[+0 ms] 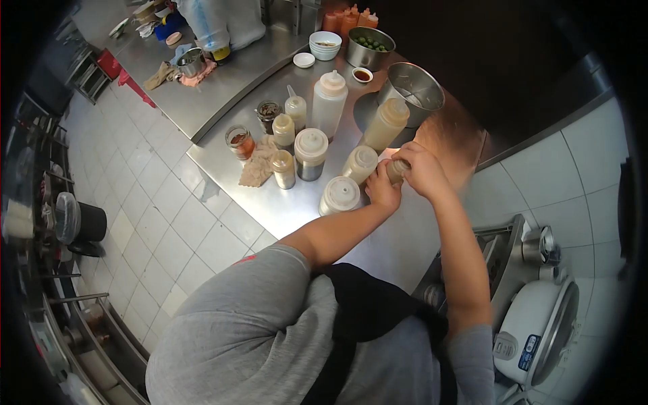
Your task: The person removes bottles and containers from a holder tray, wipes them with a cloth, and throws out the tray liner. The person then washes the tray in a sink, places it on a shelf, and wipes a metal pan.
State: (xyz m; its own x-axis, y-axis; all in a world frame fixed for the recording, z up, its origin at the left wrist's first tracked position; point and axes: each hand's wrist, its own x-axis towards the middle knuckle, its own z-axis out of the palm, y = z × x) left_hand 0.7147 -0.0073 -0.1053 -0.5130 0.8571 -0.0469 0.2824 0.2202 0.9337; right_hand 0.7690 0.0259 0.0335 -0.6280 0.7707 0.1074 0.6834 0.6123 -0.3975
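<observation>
Both hands are together on a small bottle with a tan top over the steel table. My left hand is closed around its side. The fingers of my right hand grip it near the top from the other side; most of the bottle is hidden by the hands. Close by on the left are a squat squeeze bottle and a wide white-capped bottle. A tall squeeze bottle of pale yellowish sauce stands just beyond my hands.
Several more squeeze bottles, including a tall clear one, and spice jars share the steel table with a crumpled cloth. Farther back are a metal pot, a pot of green fruit and stacked bowls.
</observation>
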